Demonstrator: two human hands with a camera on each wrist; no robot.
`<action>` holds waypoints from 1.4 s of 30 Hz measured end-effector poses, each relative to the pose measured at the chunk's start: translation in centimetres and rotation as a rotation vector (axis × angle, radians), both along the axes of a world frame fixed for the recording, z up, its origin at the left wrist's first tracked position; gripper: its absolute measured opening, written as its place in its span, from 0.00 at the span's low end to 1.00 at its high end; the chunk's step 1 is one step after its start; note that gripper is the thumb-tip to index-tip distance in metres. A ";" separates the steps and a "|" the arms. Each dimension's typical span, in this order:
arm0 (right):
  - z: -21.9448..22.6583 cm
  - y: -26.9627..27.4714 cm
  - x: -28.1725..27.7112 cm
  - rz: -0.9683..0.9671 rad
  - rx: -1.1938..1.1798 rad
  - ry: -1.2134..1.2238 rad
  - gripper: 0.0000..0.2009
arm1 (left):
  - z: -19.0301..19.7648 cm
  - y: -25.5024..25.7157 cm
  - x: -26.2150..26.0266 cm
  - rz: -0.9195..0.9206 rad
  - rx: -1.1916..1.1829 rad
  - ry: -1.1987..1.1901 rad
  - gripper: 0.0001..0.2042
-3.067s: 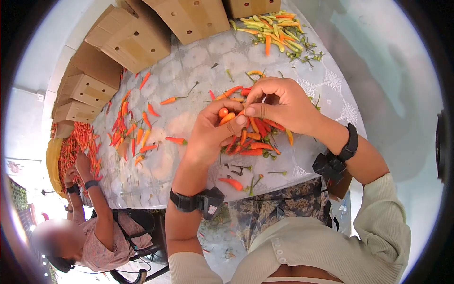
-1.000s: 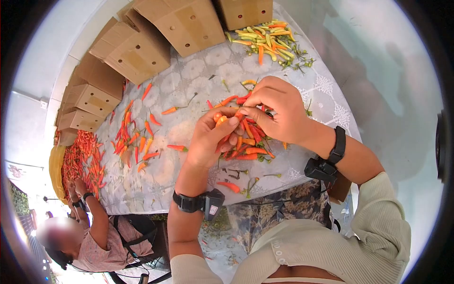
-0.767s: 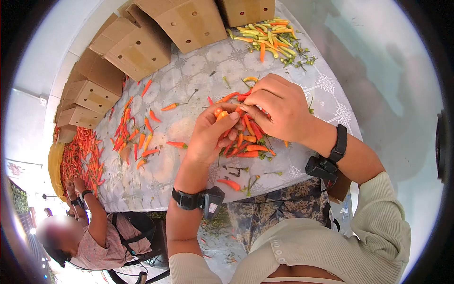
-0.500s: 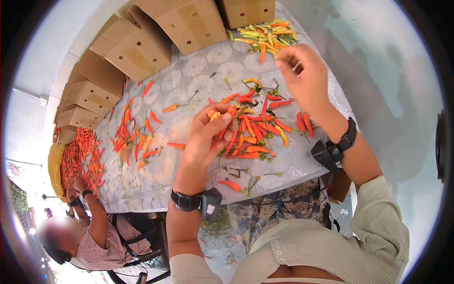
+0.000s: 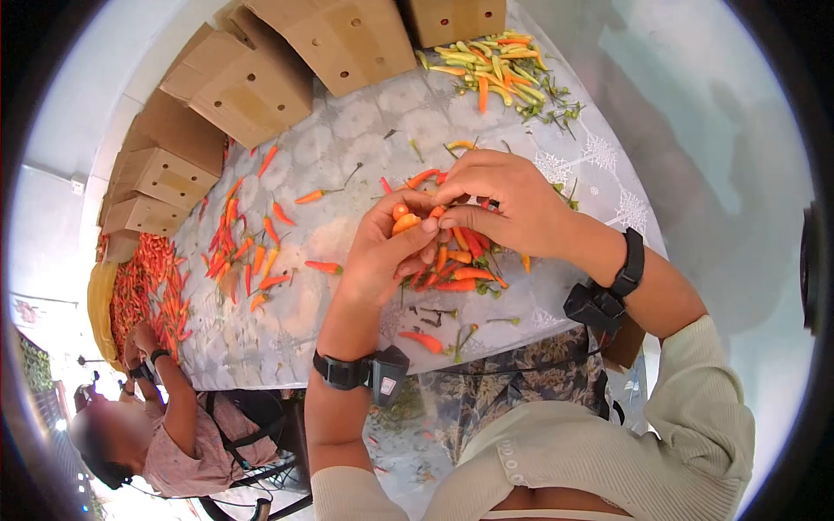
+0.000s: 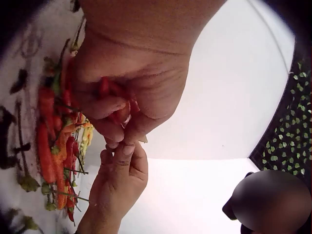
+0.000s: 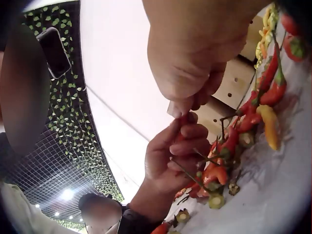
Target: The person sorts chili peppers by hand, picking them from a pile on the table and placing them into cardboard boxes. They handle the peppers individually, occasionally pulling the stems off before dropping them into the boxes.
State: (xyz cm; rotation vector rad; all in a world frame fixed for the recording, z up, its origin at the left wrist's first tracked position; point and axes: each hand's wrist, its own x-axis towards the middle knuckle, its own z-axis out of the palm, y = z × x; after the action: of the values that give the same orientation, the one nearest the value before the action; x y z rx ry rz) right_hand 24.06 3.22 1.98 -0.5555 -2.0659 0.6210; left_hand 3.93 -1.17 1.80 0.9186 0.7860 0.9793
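My left hand (image 5: pixel 373 256) holds several chili peppers (image 5: pixel 406 224) in its curled fingers, orange and red. At its thumb tip, my right hand (image 5: pixel 521 208) pinches the end of a red chili; the two hands' fingertips meet there. In the left wrist view, red chilies (image 6: pixel 114 90) show inside the left palm, with the right hand (image 6: pixel 119 183) meeting it from below. The right wrist view has the right hand (image 7: pixel 195 68) over the left hand (image 7: pixel 165 158), a red chili between them. Under the hands lies a pile of red and orange chilies (image 5: pixel 465 273), partly hidden.
Yellow-green chilies (image 5: pixel 508 74) lie at the far end of the patterned tablecloth (image 5: pixel 365 130). Cardboard boxes (image 5: pixel 252 95) line the far side. Scattered chilies (image 5: pixel 269 230) and loose stems (image 5: pixel 465 339) lie about. Another person (image 5: pixel 191 443) works at a large red heap (image 5: pixel 143 282) at left.
About half a second ago my right hand was out to the right, away from the left; now it is back at the left hand's fingertips. The left hand keeps holding its chilies.
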 end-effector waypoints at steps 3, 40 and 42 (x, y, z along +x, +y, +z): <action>-0.2 0.0 0.1 -0.005 0.021 -0.045 0.08 | 0.0 0.1 0.1 0.002 0.022 0.083 0.10; -0.2 -0.9 -0.4 -0.032 -0.015 0.018 0.05 | -0.4 -0.2 0.1 0.019 0.087 0.096 0.11; -0.4 -1.0 -0.5 -0.030 -0.066 0.052 0.04 | -0.1 -0.1 0.1 -0.001 0.086 0.075 0.10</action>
State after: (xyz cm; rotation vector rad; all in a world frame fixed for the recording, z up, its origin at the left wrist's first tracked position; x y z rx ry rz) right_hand 23.54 2.25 1.56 -0.6014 -1.9909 0.6805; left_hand 4.00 -1.32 1.75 1.0353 0.8119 0.9890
